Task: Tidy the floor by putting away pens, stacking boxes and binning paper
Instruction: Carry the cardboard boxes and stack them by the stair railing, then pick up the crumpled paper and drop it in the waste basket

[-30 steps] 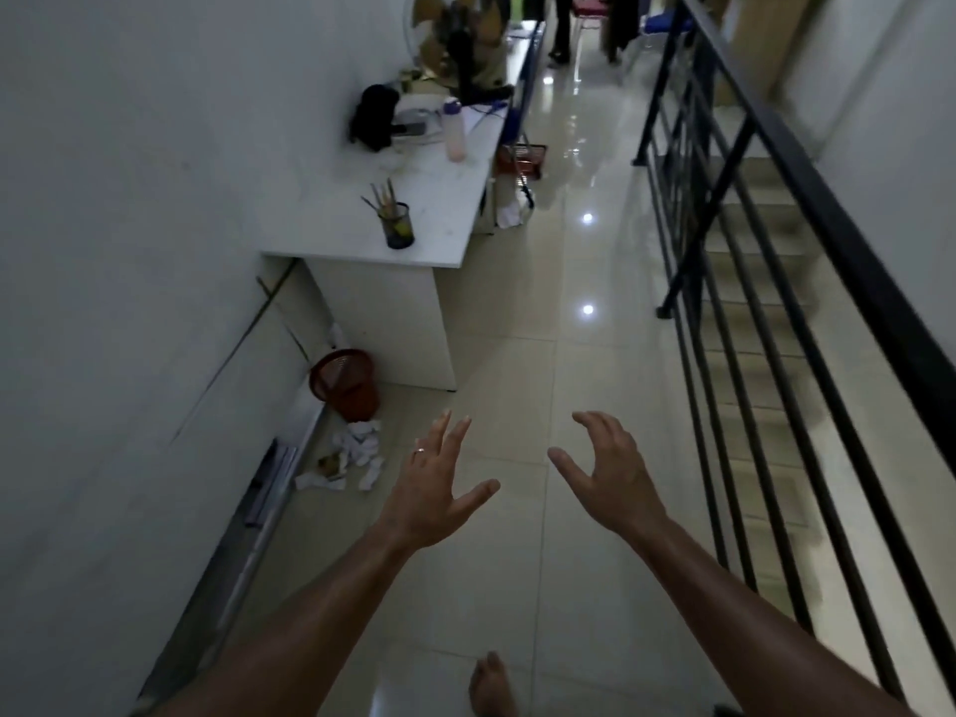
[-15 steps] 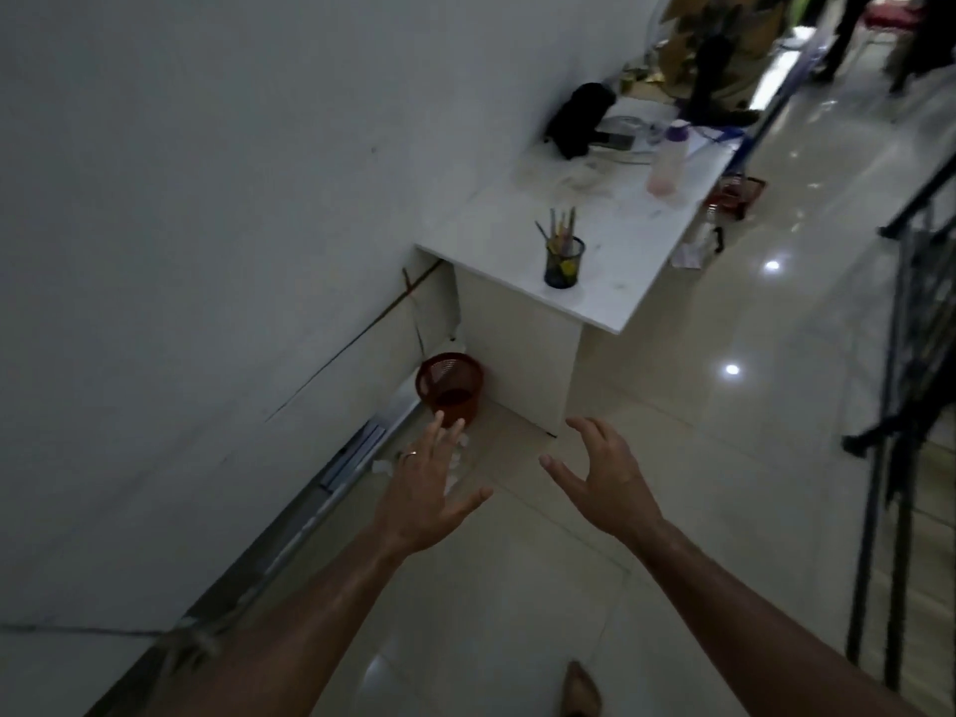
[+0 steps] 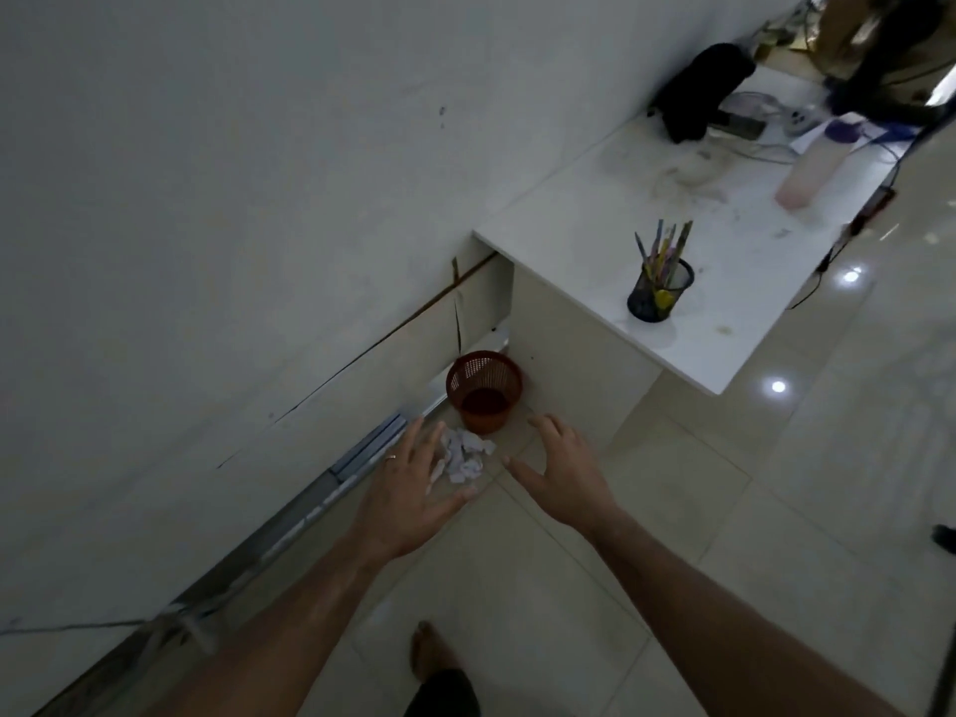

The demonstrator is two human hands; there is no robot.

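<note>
Head view, white crumpled paper (image 3: 464, 456) heaped, beside red bin (image 3: 484, 390)

this looks like an office corridor or landing. a long white desk (image 3: 584, 240) runs along a plain white wall (image 3: 217, 163), with a mesh pen holder (image 3: 658, 295) full of pens on it, and cables, a bottle (image 3: 807, 175) and a dark bag (image 3: 698, 93) further along. a small red wastebasket (image 3: 483, 390) stands by the desk on a glossy tiled floor (image 3: 776, 535) that reflects ceiling lights.
</note>
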